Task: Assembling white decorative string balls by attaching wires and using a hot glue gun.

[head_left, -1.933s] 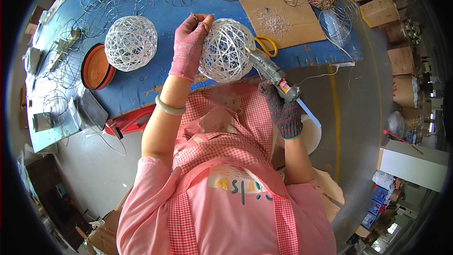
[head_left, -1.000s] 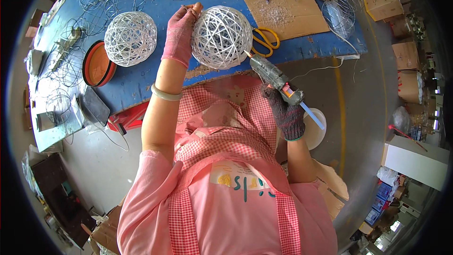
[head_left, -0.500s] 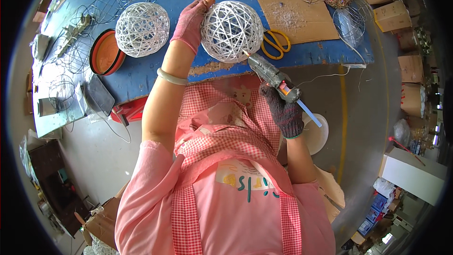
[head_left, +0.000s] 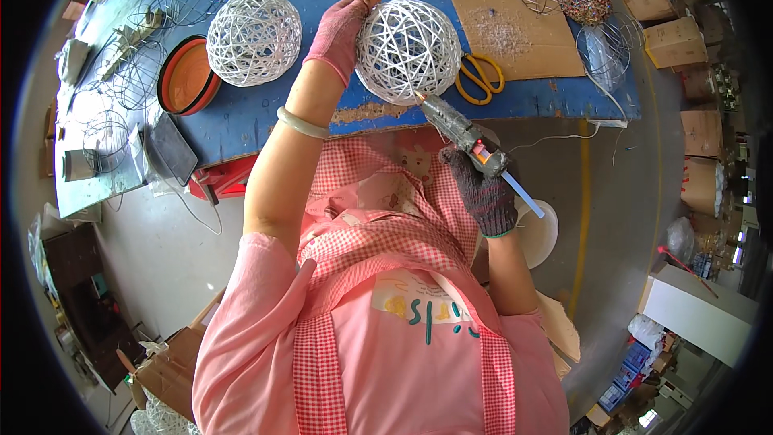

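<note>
Two hands: left [head_left: 342,31] on white woven ball [head_left: 408,50], right [head_left: 483,193] gripping glue gun [head_left: 459,129].

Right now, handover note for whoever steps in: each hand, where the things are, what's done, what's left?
Left hand, pink glove: steadies the woven white ball, held up over the blue table's near edge.
Right hand, dark glove: grip shut on the glue gun, nozzle at the ball's lower side.
Second white ball rests on the table beside an orange bowl; yellow scissors lie to the right by a cardboard sheet.
Done: both balls look fully woven.
Left: probably gluing this ball; how much is glued cannot be told.
</note>
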`<state>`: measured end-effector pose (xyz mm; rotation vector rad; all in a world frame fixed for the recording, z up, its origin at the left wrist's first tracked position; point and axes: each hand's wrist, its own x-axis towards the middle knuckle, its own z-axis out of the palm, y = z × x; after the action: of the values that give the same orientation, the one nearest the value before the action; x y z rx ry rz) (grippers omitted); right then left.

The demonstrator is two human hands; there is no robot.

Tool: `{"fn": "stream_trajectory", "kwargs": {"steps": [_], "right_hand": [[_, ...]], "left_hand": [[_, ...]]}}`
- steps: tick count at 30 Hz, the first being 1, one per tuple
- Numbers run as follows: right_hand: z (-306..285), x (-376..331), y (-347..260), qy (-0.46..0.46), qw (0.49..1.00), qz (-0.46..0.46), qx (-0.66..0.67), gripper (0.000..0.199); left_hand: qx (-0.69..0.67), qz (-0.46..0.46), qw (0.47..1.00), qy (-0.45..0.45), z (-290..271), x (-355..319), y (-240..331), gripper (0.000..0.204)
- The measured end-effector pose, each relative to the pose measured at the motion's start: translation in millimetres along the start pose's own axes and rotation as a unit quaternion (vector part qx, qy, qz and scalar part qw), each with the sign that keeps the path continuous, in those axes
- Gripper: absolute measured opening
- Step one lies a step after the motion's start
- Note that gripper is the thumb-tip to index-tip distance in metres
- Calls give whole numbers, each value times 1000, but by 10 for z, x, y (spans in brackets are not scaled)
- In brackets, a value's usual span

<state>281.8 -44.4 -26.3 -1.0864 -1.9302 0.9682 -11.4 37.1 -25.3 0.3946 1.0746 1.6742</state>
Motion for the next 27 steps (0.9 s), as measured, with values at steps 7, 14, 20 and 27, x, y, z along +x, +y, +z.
{"fn": "stream_trajectory", "kwargs": {"steps": [7,14,20,27], "right_hand": [[8,-46,-35,7,997,32,69,30],[-6,35,-173,-40,991,-76,-104,22],[28,-20,-93,-40,991,-82,-98,21],[15,-74,55,3,999,-8,36,23]], "left_hand": [[-11,6,1000,15,42,14,-20,24],[-16,11,1000,3,21,-8,-28,25],[-11,4,999,30,19,-16,4,23],[-39,9,999,20,100,-58,-2,23]]}}
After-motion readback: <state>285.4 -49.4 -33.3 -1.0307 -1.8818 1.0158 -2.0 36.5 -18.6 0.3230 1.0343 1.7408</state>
